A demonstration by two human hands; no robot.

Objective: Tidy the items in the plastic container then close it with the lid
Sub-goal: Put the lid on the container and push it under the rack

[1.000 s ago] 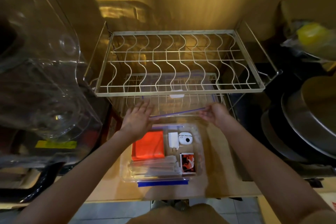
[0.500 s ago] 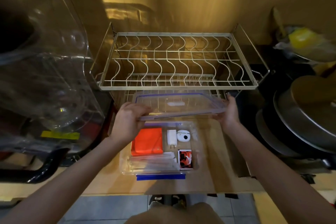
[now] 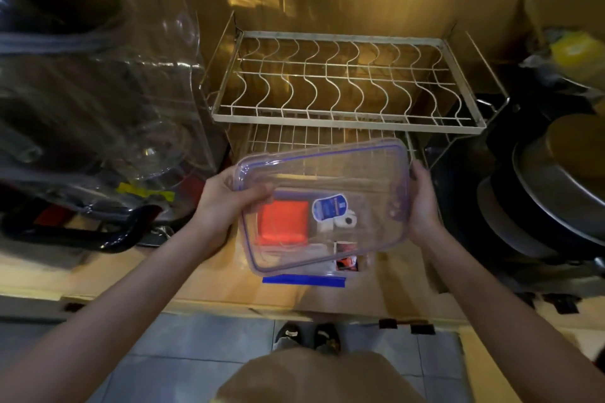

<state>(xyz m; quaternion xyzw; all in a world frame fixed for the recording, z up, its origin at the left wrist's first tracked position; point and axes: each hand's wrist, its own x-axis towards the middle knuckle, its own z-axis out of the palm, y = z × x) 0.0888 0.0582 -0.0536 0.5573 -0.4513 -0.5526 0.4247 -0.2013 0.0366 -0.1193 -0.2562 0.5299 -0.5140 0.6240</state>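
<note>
A clear plastic lid (image 3: 370,180) with a blue seal and a blue oval sticker hangs tilted above the container. My left hand (image 3: 226,203) grips its left edge and my right hand (image 3: 424,203) holds its right edge. Below it sits the clear plastic container (image 3: 368,263), mostly seen through the lid, with a blue clip (image 3: 303,280) at its near side. Inside lie an orange packet (image 3: 283,222), a white charger and round white device (image 3: 347,222), and a small red-and-black pack (image 3: 346,263).
A two-tier wire dish rack (image 3: 347,91) stands just behind the container on the wooden counter (image 3: 203,278). A large clear plastic cover (image 3: 108,101) crowds the left. Stacked metal pans (image 3: 556,193) fill the right. The counter's front edge runs below the container.
Both hands drew the lid out from the rack's lower tier, toward me. It now hangs tilted over the open container, covering most of it from view.
</note>
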